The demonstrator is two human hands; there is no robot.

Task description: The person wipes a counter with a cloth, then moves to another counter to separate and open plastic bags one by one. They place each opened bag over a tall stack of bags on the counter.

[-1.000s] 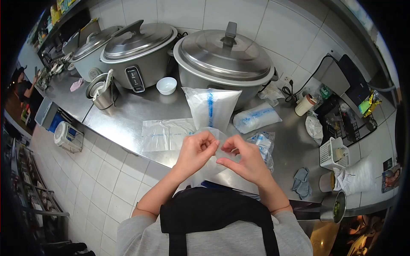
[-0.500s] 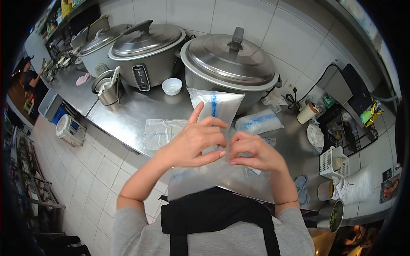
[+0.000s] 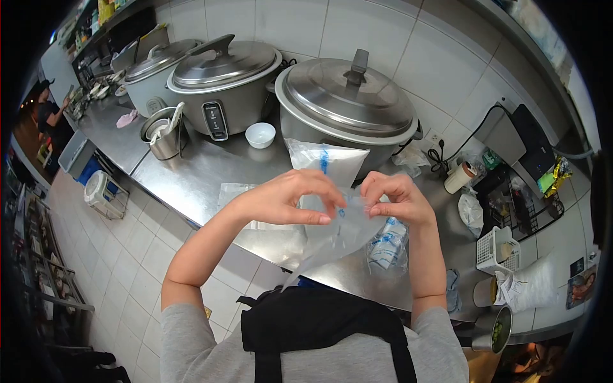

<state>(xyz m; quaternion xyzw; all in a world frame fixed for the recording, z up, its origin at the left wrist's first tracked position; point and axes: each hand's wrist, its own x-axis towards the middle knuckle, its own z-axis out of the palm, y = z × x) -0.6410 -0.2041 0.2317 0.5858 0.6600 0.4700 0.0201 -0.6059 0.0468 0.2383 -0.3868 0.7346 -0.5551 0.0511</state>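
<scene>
A clear, thin plastic bag [image 3: 341,233] hangs between my two hands in front of my chest. My left hand [image 3: 294,199] pinches its upper left edge, thumb and fingers curled inward. Thumb and fingers of my right hand [image 3: 397,196] grip the upper right edge. Behind the hands stands a white-filled plastic bag [image 3: 345,164] with blue print. A pack with blue print [image 3: 387,247] lies on the steel counter beside my right forearm. Flat clear plastic [image 3: 235,193] rests on the counter, partly behind my left forearm.
Large rice cookers [image 3: 348,99] line the tiled wall. A white bowl [image 3: 260,135] and a steel pot [image 3: 163,139] stand before them. At right are a white basket [image 3: 498,251] and a steel bowl [image 3: 498,330]. Another person [image 3: 51,118] is far left.
Both hands have moved apart, the right one upward, spreading the clear bag between them. The bag has swung up off my lap, uncovering the counter edge and the blue-printed pack.
</scene>
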